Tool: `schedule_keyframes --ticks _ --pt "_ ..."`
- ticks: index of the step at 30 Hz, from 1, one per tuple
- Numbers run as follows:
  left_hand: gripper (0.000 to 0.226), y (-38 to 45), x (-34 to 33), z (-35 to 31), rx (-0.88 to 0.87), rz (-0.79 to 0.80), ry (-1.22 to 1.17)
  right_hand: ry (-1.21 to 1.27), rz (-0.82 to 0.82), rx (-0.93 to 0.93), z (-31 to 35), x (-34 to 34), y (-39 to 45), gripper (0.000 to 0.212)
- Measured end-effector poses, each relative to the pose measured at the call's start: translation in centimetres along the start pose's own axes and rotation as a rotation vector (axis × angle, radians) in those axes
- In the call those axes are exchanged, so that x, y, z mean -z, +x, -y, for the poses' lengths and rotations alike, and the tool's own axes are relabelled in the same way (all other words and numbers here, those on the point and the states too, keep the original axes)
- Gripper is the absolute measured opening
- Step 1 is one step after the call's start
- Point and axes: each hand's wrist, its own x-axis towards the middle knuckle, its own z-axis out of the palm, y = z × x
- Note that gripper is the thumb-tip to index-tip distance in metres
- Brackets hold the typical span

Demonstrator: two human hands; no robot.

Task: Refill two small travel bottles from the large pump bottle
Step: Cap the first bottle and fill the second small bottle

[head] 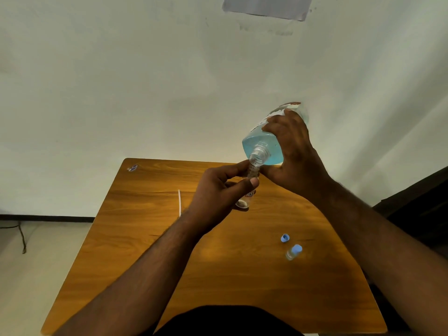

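Observation:
My right hand (294, 156) grips the large clear bottle (263, 147) of blue liquid, tipped with its open neck pointing down and toward me. Its pump is off. Just under that neck, my left hand (218, 190) holds a small clear travel bottle (251, 187) with its mouth touching the large bottle's neck. A second small travel bottle (293, 252) with a blue cap stands on the wooden table (145, 238) to the right. A loose blue cap (285, 238) lies beside it.
A thin white tube (179, 202), probably the pump's dip tube, lies on the table left of my hands, partly hidden by my left forearm. A small sticker (132, 168) marks the far left corner. The table stands against a pale wall. A dark object fills the right edge.

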Motion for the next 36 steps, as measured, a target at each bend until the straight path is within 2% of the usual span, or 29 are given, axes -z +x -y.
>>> schedule_keyframes --ticks 36 --pt "0.038 1.1 0.2 0.5 -0.026 0.019 -0.041 -0.029 -0.004 0.007 -0.5 -0.2 0.6 0.074"
